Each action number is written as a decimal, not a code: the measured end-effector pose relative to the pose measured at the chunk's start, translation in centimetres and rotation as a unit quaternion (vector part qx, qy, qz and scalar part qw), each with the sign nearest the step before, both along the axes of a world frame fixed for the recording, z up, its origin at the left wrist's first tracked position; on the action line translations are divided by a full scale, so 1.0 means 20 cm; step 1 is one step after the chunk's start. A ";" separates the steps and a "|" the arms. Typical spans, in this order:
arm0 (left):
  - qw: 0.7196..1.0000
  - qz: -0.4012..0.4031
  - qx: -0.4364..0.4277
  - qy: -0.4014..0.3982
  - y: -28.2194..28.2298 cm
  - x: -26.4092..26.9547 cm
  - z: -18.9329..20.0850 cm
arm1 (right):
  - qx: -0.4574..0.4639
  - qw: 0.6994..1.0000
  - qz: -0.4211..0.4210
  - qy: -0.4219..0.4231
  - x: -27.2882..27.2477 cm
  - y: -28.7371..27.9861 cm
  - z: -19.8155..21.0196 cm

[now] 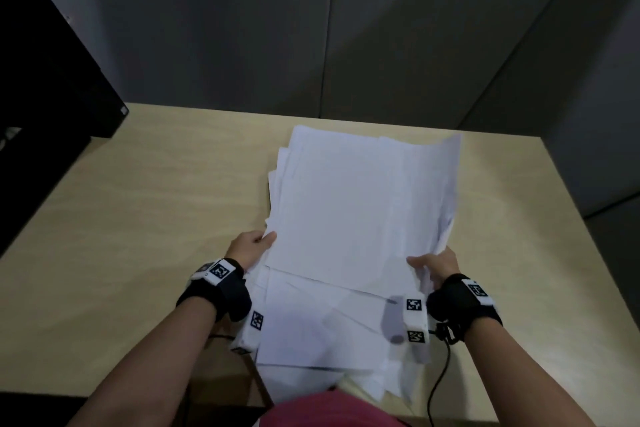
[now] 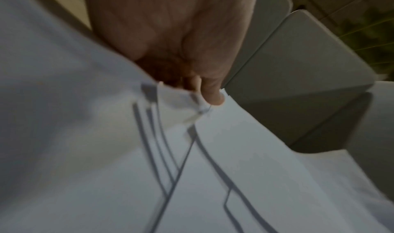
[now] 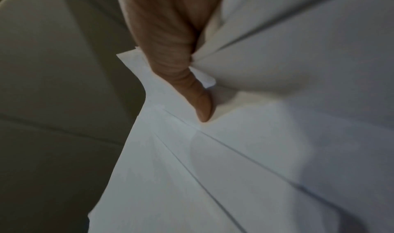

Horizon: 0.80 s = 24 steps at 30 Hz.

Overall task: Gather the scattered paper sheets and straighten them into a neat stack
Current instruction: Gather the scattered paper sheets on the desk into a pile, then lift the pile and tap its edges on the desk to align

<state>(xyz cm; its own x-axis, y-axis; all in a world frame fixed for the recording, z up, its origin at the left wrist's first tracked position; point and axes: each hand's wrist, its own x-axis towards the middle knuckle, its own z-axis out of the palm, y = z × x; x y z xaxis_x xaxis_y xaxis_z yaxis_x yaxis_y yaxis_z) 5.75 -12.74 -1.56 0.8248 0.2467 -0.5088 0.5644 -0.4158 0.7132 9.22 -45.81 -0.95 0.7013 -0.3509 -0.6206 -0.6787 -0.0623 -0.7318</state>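
A loose bundle of white paper sheets (image 1: 360, 204) is held tilted above the wooden table (image 1: 145, 204), its edges uneven and fanned. My left hand (image 1: 254, 246) grips the bundle's lower left edge, thumb on top. My right hand (image 1: 434, 263) pinches the lower right edge, thumb on top. In the left wrist view the left hand (image 2: 211, 91) holds several overlapping sheets (image 2: 213, 177). The right wrist view shows my right thumb (image 3: 200, 102) pressed on the sheets (image 3: 255, 160). More sheets (image 1: 318, 333) lie askew on the table under my hands.
A black box (image 1: 45, 80) stands at the table's back left corner. Grey wall panels (image 1: 346, 28) rise behind the table. A black cable (image 1: 440, 378) hangs from my right wrist over the table's near edge.
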 end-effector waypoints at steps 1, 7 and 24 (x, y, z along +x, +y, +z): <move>1.000 -0.013 0.006 0.013 0.01 -0.02 0.01 | 0.003 1.000 -0.010 0.006 -0.02 -0.02 -0.02; 0.985 -0.114 0.111 0.073 0.13 -0.13 0.05 | 0.022 0.998 -0.060 0.023 -0.07 -0.06 -0.07; 0.985 -0.057 0.052 0.154 0.08 -0.34 0.07 | -0.029 0.991 -0.117 0.056 -0.11 -0.08 -0.15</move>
<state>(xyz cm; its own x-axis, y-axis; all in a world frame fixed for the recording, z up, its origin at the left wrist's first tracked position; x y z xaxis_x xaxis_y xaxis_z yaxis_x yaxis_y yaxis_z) -0.99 -11.17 -0.08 0.6603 0.2254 -0.7164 0.6932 -0.5499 0.4660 6.98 -47.49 -3.97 0.5246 -0.5326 -0.6642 -0.7561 0.0671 -0.6510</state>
